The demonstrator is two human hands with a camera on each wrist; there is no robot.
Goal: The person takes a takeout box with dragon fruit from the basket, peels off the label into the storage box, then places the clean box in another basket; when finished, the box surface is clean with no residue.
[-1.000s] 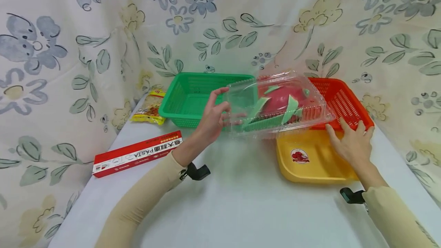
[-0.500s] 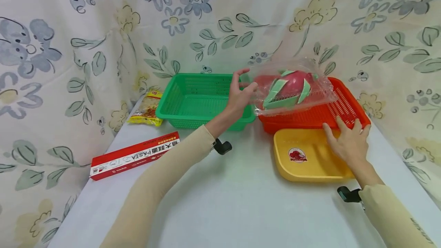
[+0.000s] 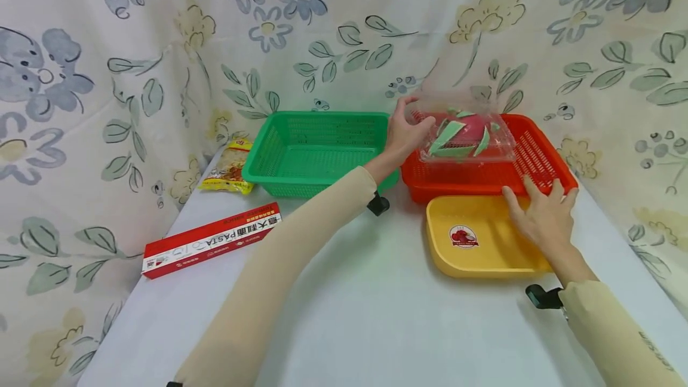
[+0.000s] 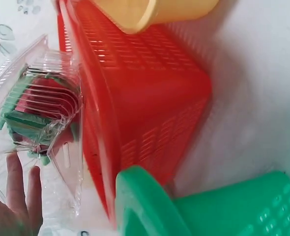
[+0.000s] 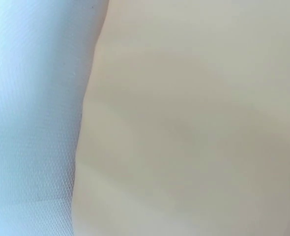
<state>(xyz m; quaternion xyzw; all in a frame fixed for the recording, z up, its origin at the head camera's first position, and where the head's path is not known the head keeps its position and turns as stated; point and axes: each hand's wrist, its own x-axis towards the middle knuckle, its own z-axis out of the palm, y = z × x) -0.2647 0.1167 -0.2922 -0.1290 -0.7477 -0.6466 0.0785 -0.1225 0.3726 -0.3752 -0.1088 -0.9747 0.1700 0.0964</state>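
In the head view my left hand [image 3: 407,133] grips the left end of a clear plastic clamshell box [image 3: 489,151] over the red basket [image 3: 457,181]. Inside the box shows a pink dragon fruit [image 3: 472,129] with green leaf tips. The left wrist view has two fingers [image 4: 15,184] under the clear plastic and the fruit [image 4: 46,98] behind its ribbed wall. My right hand [image 3: 548,217] lies with spread fingers at the red basket's near right rim, over the yellow tray [image 3: 484,261]. The right wrist view is filled by sleeve [image 5: 184,123] and tablecloth.
A green basket [image 3: 279,181] stands left of the red one. Further left lie a yellow food packet [image 3: 228,169] and a red and white pasta box [image 3: 212,240]. Floral cloth [image 3: 344,34] hangs behind the white table [image 3: 376,315].
My left hand has carried the clear box with the dragon fruit rightward and away from me, over the red basket. My right hand has stayed nearly still at the rim.
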